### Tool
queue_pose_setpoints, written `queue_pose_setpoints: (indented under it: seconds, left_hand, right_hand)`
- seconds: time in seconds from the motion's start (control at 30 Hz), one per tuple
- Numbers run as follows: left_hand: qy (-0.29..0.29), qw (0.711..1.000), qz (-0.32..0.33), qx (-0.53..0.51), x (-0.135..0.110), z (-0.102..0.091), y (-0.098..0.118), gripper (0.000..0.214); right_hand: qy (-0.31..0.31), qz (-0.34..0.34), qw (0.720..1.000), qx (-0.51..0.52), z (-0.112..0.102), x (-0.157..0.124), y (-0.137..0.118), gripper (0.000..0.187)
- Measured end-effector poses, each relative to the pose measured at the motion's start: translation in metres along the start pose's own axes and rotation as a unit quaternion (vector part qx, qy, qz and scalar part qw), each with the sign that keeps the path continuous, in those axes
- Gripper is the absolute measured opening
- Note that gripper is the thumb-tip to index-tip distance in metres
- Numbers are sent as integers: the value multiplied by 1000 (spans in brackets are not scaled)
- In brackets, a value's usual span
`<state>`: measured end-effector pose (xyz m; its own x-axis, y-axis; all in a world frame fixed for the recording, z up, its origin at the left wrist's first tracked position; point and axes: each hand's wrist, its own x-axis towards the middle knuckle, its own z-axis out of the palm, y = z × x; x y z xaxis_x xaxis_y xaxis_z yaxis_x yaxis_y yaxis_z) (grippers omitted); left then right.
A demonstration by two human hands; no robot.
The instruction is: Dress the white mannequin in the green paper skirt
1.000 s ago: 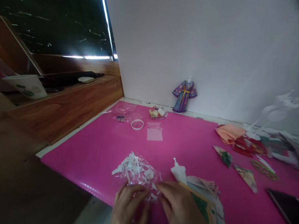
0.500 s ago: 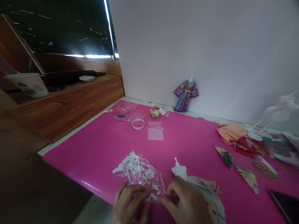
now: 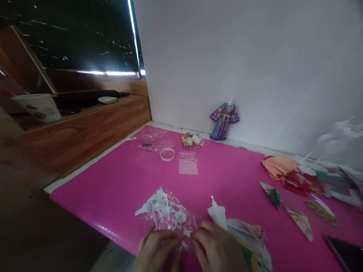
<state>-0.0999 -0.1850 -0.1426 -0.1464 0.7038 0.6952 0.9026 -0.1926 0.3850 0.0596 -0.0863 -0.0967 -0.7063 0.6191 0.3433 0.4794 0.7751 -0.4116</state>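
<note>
Bright pink covers the surface (image 3: 106,180), which runs back to a pale wall (image 3: 249,54) where a small figure in a purple robe (image 3: 221,128) stands. Near the front edge lies a clear plastic bag of white scraps (image 3: 161,208). At its near edge the left hand (image 3: 157,252) has its fingers curled; whether they pinch the plastic cannot be told. Across from it, the right hand (image 3: 216,251) has its fingers bunched together by the bag's near right corner, the grip itself unclear. Just beside that hand lies a white torso form (image 3: 216,214) with pale cloth (image 3: 240,226). Farther back sit a white ring (image 3: 167,159) and a sheet of small white dots (image 3: 188,167).
</note>
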Motion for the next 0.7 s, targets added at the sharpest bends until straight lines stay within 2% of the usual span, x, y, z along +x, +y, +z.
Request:
queue_pose_setpoints:
  seconds: [0.2,0.3,0.47,0.57,0.7]
  left_hand:
    - [4,1000,2,-2,0,0,0,29]
    - [9,1000,0,0,0,0,1,28]
    - [3,1000,3,-1,1,-1,2,28]
    - [0,1000,0,-3,2,-2,2,28]
    - [1,1000,-1,-4,2,-2,2,29]
  right_hand:
    - [7,35,999,16,4,-2,1,18]
    - [-1,8,1000,16,3,-2,-1,18]
    - [33,-32,996,-72,2,-2,-3,16]
    - [-3,-16,998,-69,1,-2,-4,11]
    - [-30,-5,999,-20,-3,-3,-5,22]
